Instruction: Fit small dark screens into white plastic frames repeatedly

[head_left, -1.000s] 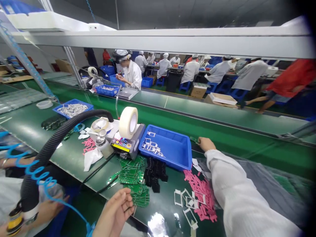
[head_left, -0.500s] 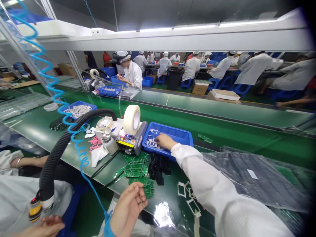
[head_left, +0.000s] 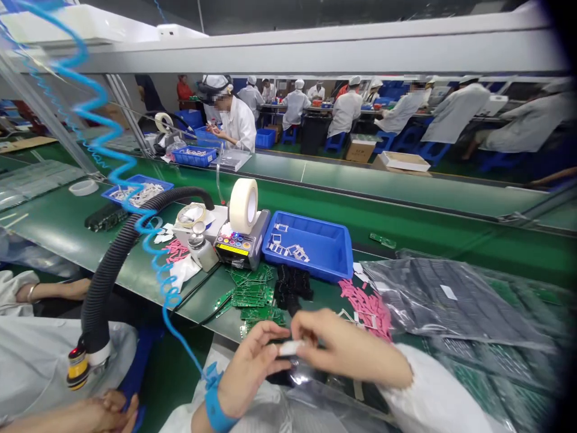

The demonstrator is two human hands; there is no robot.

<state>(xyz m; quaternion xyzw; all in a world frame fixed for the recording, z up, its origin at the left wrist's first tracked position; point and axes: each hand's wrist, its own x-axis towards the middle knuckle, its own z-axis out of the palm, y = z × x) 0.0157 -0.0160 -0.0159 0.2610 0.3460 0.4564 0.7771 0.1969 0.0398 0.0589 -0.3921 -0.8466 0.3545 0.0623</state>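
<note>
My left hand (head_left: 252, 368), with a blue strap (head_left: 219, 402) at its wrist, pinches one end of a small white frame (head_left: 292, 347). My right hand (head_left: 349, 347) holds the other end between thumb and fingers, and the frame is seen nearly edge-on and blurred. Beyond the hands is a blue bin (head_left: 325, 240) with several white rectangular frames (head_left: 295, 252) at its left side. Green circuit boards (head_left: 252, 294) are piled beyond my left hand, beside black parts (head_left: 288, 285). Pink strips (head_left: 367, 304) lie behind my right hand, with white frames among them.
A tape dispenser (head_left: 241, 246) carries a tape roll (head_left: 243, 205). Beside it stands a pump bottle (head_left: 201, 249). A black hose (head_left: 101, 282) and coiled blue cord (head_left: 153, 228) cross the left side. Bagged dark sheets (head_left: 433, 294) lie right. A co-worker's hands (head_left: 110, 409) are at lower left.
My right hand has come out of the blue bin, back towards me, with a white frame. It now meets my left hand, which has closed on the frame. The view has shifted slightly.
</note>
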